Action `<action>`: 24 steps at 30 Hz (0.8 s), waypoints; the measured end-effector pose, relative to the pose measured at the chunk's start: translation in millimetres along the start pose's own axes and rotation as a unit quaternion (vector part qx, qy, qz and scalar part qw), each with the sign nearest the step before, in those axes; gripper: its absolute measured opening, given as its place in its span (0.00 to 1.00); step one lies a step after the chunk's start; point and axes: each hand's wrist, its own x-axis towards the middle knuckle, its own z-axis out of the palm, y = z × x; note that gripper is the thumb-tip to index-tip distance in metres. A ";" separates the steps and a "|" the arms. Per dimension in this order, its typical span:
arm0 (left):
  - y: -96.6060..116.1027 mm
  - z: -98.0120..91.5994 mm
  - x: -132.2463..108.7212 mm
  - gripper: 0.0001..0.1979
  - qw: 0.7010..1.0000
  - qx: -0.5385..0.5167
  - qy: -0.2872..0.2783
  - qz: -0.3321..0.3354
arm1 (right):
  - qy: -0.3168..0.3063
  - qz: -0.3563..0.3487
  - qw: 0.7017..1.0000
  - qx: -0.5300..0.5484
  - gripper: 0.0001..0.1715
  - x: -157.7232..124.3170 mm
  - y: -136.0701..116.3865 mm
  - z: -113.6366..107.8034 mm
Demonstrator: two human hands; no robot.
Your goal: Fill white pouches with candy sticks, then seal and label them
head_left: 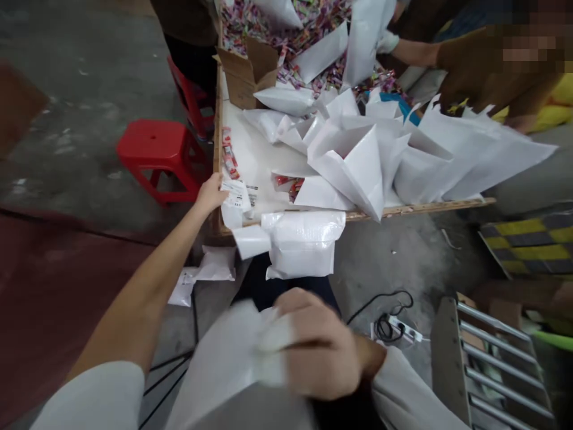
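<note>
My left hand (pixel 211 194) rests at the table's left edge, its fingertips on a strip of printed labels (pixel 236 197). Close to the camera, my right hand (pixel 317 346) is blurred, with its fingers curled round something white that I cannot make out. A closed white packet (pixel 305 246) lies over my lap at the table's front edge, with a blank white strip (pixel 252 240) beside it. Open white bags (pixel 353 161) stand in a row along the table front, and one lying bag (pixel 320 192) shows red wrapped pieces at its mouth.
Wrapped sweets (pixel 320 77) and an open cardboard box (pixel 248 77) cover the far table. A red stool (pixel 154 143) stands left. White packets (pixel 217 263) lie on the floor. A power strip (pixel 405 328) and metal rack (pixel 496 352) are at right. Another person's gloved hand (pixel 387 42) touches a bag.
</note>
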 end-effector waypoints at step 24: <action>-12.0 165.6 -220.9 0.42 0.997 -0.067 -0.021 0.036 | 0.077 0.421 0.896 -0.117 0.52 -126.5 241.2 -28.9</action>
